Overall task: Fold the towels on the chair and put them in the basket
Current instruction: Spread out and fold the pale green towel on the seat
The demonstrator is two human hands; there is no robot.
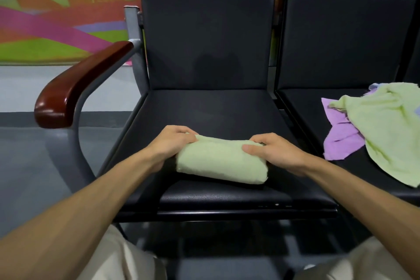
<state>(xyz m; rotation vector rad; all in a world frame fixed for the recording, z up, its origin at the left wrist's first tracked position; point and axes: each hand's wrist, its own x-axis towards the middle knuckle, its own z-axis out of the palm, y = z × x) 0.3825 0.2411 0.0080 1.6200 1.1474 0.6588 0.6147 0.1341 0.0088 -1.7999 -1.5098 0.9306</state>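
Pale green, the folded towel (221,161) lies on the black chair seat (204,111), its 2 ends gripped by the left hand (169,143) and right hand (276,151), fingers curled.

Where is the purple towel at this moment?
The purple towel lies at the right of the head view, on the right seat, partly under the loose green towel, right of the folded towel.

A colourful mural (56,11) of orange buildings with pink, purple and green bands covers the far wall on the left. Grey floor (34,166) stretches below it, nearer.
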